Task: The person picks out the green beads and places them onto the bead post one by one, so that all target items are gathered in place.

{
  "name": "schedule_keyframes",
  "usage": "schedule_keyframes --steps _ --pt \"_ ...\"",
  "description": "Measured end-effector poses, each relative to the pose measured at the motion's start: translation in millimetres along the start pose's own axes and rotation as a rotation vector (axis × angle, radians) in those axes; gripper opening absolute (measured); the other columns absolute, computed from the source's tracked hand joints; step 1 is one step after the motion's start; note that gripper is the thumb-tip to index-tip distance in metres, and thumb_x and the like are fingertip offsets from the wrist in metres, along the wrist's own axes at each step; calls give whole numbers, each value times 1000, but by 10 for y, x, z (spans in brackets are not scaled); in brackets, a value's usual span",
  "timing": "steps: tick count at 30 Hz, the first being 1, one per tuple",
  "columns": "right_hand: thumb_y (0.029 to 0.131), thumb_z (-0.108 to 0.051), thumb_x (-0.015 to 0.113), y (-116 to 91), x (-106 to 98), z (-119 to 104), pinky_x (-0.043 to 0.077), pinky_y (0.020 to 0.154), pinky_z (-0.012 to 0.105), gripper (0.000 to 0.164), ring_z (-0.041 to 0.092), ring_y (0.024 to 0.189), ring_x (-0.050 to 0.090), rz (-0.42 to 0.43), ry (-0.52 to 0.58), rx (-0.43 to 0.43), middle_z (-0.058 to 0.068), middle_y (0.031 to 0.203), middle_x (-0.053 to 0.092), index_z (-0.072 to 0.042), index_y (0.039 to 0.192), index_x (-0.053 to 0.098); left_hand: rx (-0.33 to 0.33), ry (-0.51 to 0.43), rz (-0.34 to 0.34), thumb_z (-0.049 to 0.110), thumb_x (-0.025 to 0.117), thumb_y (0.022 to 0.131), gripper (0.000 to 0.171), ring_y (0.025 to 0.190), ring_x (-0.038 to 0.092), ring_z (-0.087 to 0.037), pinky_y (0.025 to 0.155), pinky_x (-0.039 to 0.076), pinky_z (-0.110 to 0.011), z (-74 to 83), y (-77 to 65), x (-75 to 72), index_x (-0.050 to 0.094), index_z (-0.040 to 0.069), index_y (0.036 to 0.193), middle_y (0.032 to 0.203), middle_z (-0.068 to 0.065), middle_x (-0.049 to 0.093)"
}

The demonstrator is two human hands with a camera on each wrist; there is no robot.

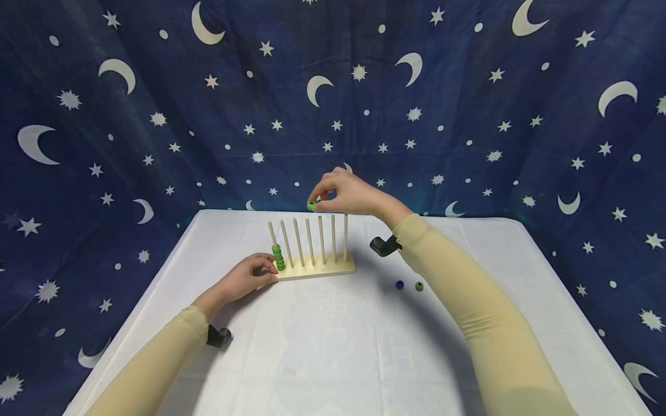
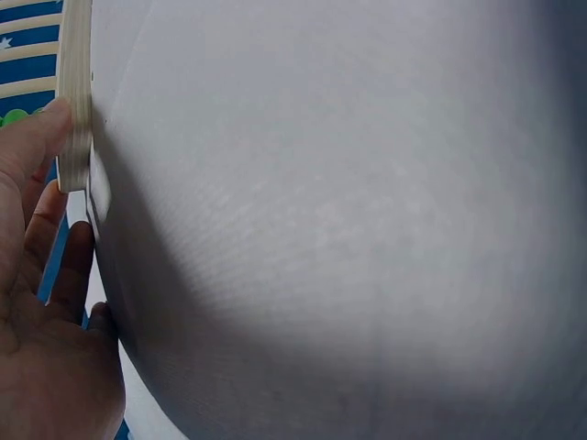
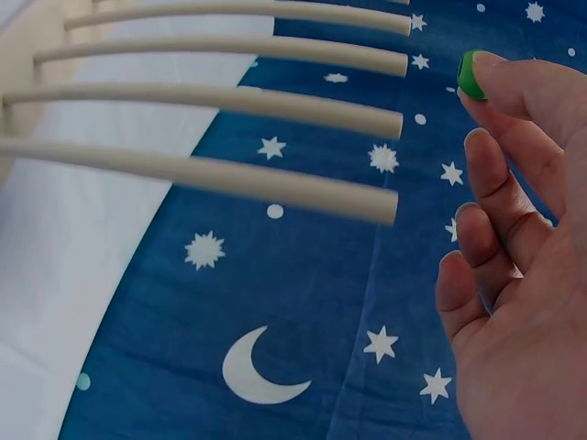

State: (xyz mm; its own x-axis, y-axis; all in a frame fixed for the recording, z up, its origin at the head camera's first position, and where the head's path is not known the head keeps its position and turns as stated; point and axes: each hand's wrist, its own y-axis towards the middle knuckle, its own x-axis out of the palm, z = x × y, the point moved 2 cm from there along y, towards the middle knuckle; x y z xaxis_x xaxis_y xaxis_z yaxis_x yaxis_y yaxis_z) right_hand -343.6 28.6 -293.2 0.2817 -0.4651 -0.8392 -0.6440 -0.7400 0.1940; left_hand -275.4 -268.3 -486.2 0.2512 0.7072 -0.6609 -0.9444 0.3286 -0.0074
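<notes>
A wooden peg rack (image 1: 317,269) with several upright pegs stands on the table. Green beads (image 1: 278,257) are stacked on its leftmost peg. My left hand (image 1: 248,276) grips the left end of the rack's base, also seen in the left wrist view with the thumb on the base edge (image 2: 75,137). Above the pegs, my right hand (image 1: 348,192) pinches a green bead (image 1: 311,205) between thumb and index finger. In the right wrist view this bead (image 3: 472,77) is apart from the peg tips, and the other fingers are loosely bent.
A blue bead (image 1: 399,285) and a green bead (image 1: 419,286) lie on the white tablecloth (image 1: 333,346), right of the rack. Behind the table hangs a dark blue cloth (image 1: 291,104) with moons and stars. Each wrist carries a black camera mount (image 1: 385,247).
</notes>
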Motion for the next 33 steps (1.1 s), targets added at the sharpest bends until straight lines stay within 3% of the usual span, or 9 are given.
schedule_keyframes --steps 12,33 --pt "95 -33 74 190 142 -154 43 88 36 19 16 100 44 -36 -4 -10 -7 97 63 -26 111 78 -11 -8 -8 19 78 93 9 138 44 -37 119 27 -54 0 17 -23 71 15 98 142 -15 55" --pt "95 -35 74 523 463 -360 45 90 31 19 18 106 50 -73 4 -57 -11 101 64 -27 111 78 34 -22 -19 20 77 93 9 135 47 -36 116 30 -57 -42 0 -30 73 15 100 140 -14 56"
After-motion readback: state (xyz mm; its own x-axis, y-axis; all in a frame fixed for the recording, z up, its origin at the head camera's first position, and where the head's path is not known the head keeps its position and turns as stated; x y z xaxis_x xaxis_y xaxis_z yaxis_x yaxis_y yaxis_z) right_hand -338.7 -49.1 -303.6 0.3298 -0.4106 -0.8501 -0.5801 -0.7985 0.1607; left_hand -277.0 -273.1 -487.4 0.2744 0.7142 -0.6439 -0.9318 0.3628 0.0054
